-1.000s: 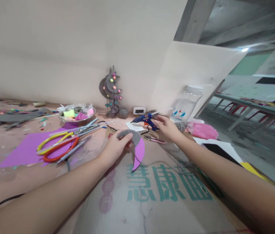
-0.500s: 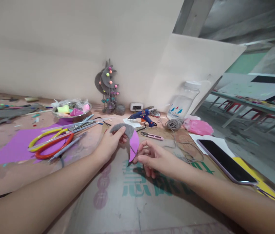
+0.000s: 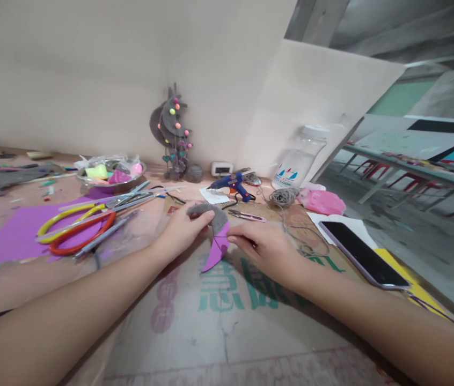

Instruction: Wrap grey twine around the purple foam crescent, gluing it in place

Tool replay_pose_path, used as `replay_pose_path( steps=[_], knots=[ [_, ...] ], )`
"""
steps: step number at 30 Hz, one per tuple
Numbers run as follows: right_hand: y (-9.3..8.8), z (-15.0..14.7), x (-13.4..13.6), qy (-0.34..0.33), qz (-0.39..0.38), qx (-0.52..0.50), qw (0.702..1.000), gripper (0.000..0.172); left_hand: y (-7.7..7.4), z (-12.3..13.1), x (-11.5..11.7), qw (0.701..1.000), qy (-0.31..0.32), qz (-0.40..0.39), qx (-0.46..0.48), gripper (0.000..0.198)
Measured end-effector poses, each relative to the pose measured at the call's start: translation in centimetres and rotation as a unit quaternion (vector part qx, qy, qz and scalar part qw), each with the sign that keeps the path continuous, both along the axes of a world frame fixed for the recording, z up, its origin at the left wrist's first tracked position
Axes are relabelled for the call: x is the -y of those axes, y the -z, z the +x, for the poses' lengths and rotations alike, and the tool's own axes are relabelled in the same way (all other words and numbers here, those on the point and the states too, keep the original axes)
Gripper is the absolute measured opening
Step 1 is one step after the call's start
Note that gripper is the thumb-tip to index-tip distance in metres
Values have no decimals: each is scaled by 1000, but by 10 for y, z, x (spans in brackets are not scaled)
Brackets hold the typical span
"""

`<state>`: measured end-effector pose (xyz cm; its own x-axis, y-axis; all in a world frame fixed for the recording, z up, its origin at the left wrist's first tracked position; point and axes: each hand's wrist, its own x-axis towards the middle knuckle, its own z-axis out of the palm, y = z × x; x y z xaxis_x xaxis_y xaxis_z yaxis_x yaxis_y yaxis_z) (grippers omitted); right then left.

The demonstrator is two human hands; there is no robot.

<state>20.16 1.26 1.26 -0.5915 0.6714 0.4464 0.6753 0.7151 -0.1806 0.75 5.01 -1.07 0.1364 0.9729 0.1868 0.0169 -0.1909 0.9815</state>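
Note:
My left hand [image 3: 181,231] grips the upper part of a crescent-shaped cutout [image 3: 216,254] with thumb and fingers. Its top is wrapped in grey yarn, while the pointed lower end shows bare purple. A dark strand crosses the purple part. At the cutout's right edge, my right hand [image 3: 267,247] is closed in a pinch, seemingly on that yarn strand; the fingertips partly hide it. Beyond the right hand, a loose tangle of grey yarn [image 3: 284,197] trails a strand across the cardboard [image 3: 178,343]. A pink craft knife [image 3: 247,216] lies just past both hands.
A blue glue gun [image 3: 231,183] rests behind the hands. Yellow-and-red-handled scissors [image 3: 82,244] lie left on purple sheets [image 3: 1,236], near a metal bowl [image 3: 110,186]. Rightward are a phone [image 3: 361,254], a water bottle [image 3: 301,158] and a pink bag [image 3: 322,201]. A decorated grey moon [image 3: 170,126] leans on the wall.
My right hand has gone from loosely spread fingers below the cutout to a pinch at its right edge. The cutout's tip has swung left, and the strand now crosses higher on the purple.

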Motion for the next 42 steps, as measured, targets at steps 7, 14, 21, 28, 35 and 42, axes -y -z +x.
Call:
replay_pose_path(
  steps=[7, 14, 21, 28, 35, 42],
  knots=[
    [-2, 2, -10, 58, -66, -85, 993, 17, -6, 1, 4, 1000, 20, -17, -15, 18],
    [0, 7, -14, 91, -154, -91, 980, 17, -3, 0, 1, 997, 24, -58, 46, 23],
    [7, 5, -19, 97, -257, -160, 948, 22, -5, -1, 1, 998, 36, -51, 2, 22],
    [12, 4, -20, 72, -376, -243, 891, 22, -3, 0, 1, 995, 45, -72, 57, 28],
    [15, 1, -18, 89, -407, -312, 854, 29, -2, 2, -1, 992, 6, -72, 102, 39],
    [12, 3, -19, 104, -391, -312, 860, 33, -1, 6, 7, 996, 22, -16, 80, 32]
  ],
)
